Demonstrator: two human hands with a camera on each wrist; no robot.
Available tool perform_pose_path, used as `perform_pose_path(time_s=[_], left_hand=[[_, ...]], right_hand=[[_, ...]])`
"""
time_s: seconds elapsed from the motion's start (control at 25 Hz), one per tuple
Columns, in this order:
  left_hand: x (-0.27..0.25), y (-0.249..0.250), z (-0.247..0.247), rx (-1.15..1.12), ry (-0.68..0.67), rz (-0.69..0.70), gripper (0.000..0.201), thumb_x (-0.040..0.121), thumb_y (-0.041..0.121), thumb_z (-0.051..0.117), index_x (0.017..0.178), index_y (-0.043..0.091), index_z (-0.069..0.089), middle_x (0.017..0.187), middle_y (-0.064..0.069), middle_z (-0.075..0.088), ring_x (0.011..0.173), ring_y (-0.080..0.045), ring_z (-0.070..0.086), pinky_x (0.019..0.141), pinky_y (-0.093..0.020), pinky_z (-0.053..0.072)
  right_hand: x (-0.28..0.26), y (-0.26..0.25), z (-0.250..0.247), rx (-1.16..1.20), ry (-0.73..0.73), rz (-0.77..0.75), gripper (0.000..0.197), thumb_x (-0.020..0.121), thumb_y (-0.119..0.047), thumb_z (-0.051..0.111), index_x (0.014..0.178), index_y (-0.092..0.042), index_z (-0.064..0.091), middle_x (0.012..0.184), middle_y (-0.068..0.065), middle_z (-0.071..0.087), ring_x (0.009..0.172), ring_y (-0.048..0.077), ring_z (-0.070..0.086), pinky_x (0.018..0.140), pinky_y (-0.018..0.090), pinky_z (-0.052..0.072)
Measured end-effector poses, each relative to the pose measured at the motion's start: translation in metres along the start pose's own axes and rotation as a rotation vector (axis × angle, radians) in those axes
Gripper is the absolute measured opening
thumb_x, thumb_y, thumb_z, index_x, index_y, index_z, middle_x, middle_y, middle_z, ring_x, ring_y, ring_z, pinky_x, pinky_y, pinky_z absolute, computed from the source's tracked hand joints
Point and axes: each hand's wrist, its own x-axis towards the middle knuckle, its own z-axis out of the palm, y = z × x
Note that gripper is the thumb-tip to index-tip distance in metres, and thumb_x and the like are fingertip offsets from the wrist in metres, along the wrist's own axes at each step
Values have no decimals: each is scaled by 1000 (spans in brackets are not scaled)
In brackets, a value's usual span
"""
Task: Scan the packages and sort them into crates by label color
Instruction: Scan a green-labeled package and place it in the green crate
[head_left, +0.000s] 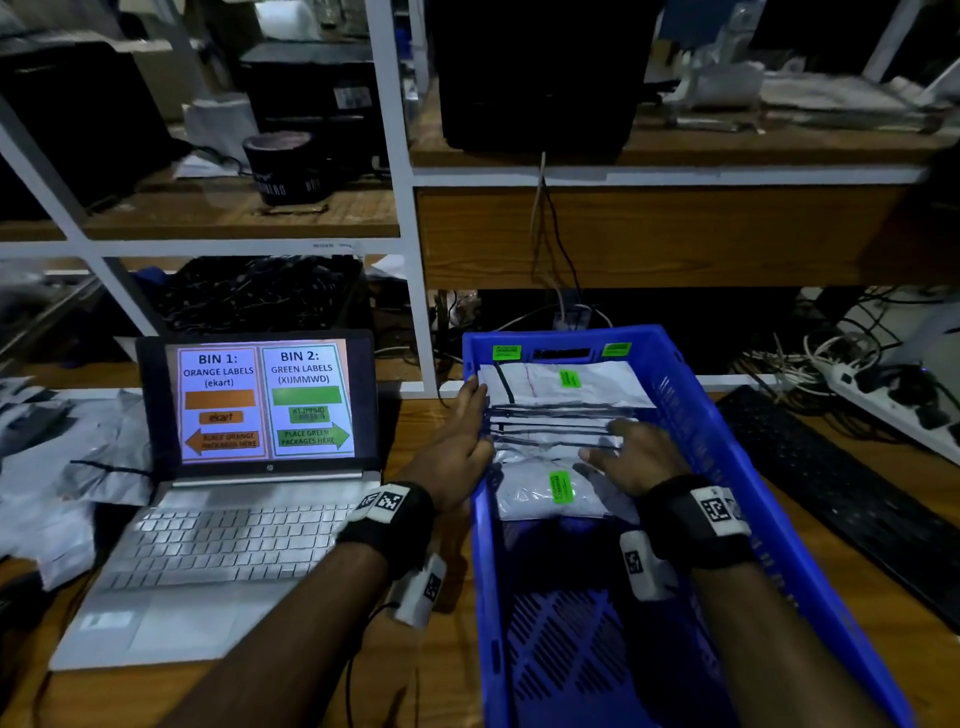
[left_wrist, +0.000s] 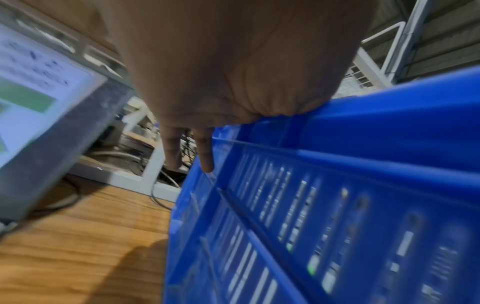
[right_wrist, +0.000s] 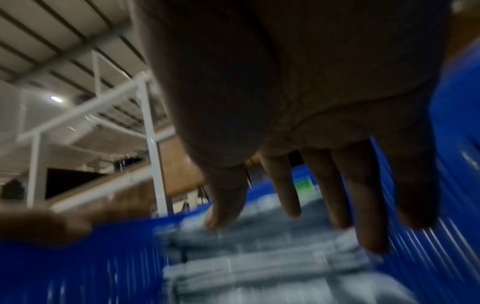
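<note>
1. The packages (head_left: 558, 415) are stacked flat in the far half of the blue crate (head_left: 727, 467), white and grey mailers. One up top has a green label (head_left: 570, 378), and so does the nearer one (head_left: 561, 487).
2. My right hand (head_left: 636, 454) is inside the crate, fingers spread loose over the stack, not gripping anything.
3. My left hand (head_left: 462, 441) sits along the crate's left wall, fingers straight against the edge of the stack, also holding nothing.
4. The crate is on a wooden table (head_left: 415, 675). Just left of it is a laptop (head_left: 244, 483) showing bin 1 orange, bin 2 green.
5. More grey mailers (head_left: 62, 467) are piled left of the laptop, and there's a black keyboard (head_left: 841, 499) right of the crate.
</note>
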Motion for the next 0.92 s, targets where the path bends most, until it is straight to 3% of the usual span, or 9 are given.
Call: perform_pose_path(time_s=[0.16, 0.24, 0.4, 0.48, 0.52, 0.64, 0.72, 0.84, 0.92], left_hand=[[0, -7, 4, -17, 30, 26, 77, 101, 41, 32, 169, 23, -1, 174, 12, -19, 161, -12, 6, 120, -24, 17], [1, -7, 3, -30, 5, 38, 71, 110, 40, 32, 169, 22, -2, 173, 12, -22, 160, -18, 14, 118, -29, 26], [-9, -5, -21, 70, -161, 74, 77, 111, 57, 29, 169, 21, -6, 173, 7, -27, 159, -26, 22, 125, -41, 28], [-26, -8, -38, 53, -217, 137, 81, 108, 63, 33, 169, 21, 1, 176, 2, -11, 160, -26, 19, 127, -40, 25], [-39, -10, -46, 18, -200, 168, 80, 108, 63, 36, 169, 21, 8, 177, -1, 6, 159, -25, 25, 126, -40, 29], [-106, -22, -71, -94, -62, 228, 64, 105, 61, 45, 161, 33, 31, 150, 5, 60, 124, -22, 65, 99, -41, 54], [-159, -34, -83, -145, 22, 267, 53, 102, 53, 54, 152, 36, 44, 133, 11, 68, 106, -14, 70, 89, -40, 57], [-234, -64, -107, -117, 116, 309, 38, 100, 46, 56, 135, 32, 60, 128, 12, 67, 103, -13, 68, 87, -40, 56], [-282, -84, -129, -120, 154, 288, 31, 101, 46, 55, 129, 34, 63, 124, 16, 66, 96, -9, 67, 83, -37, 56]], right_hand=[[-51, -37, -49, -119, 73, -82, 73, 86, -60, 74, 138, -11, 60, 139, 11, 64, 126, 31, 60, 102, 39, 49], [-83, -60, -62, -128, 136, -72, 74, 86, -60, 73, 140, -11, 59, 140, 11, 62, 128, 30, 58, 104, 39, 47], [-165, -124, -54, -118, 318, -46, 67, 90, -58, 70, 139, -14, 60, 132, 9, 65, 116, 24, 61, 93, 34, 46], [-204, -151, -33, -83, 375, -33, 65, 94, -63, 60, 141, -18, 58, 132, 5, 63, 116, 21, 59, 95, 36, 48], [-222, -165, -22, -48, 404, -34, 64, 95, -66, 55, 141, -21, 57, 132, 2, 62, 116, 19, 59, 96, 38, 50], [-271, -208, 16, 65, 513, -53, 59, 95, -70, 48, 132, -27, 63, 122, -6, 65, 105, 11, 62, 91, 40, 53], [-296, -232, 41, 95, 573, -93, 50, 96, -63, 55, 127, -25, 66, 115, -7, 67, 100, 11, 64, 89, 38, 54], [-330, -265, 86, 101, 597, -126, 45, 96, -61, 56, 124, -27, 66, 111, -9, 67, 99, 10, 64, 87, 37, 54], [-354, -287, 117, 120, 576, -131, 47, 96, -64, 52, 125, -30, 64, 112, -12, 66, 99, 7, 63, 86, 38, 55]])
